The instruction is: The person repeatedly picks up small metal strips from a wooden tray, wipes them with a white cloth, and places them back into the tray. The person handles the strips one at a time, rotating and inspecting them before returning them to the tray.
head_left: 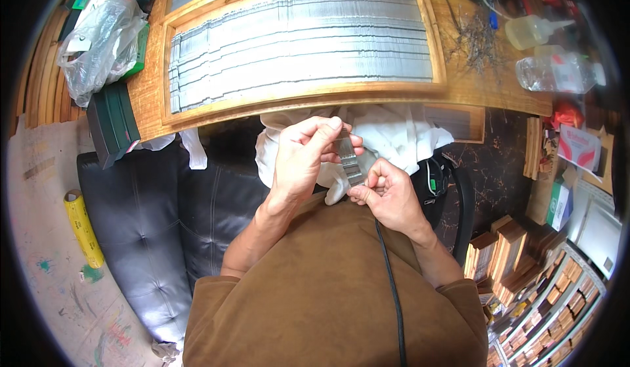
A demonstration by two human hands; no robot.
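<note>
Metal strips (pixel 346 151) held before cloth (pixel 400 134); upper end gripped by left hand (pixel 304 150), lower end pinched by right hand (pixel 392 195). Strips could be dropped or bent if grip loosened or pressed unevenly. Tray (pixel 438 52) set beyond.

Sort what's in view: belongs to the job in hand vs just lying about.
Likely in the job:
thin shiny piece, pinched by left hand and right hand
wooden tray of similar-looking metallic strips

Apparently just lying about:
yellow cylinder
plastic bag
large clear bottle
</note>
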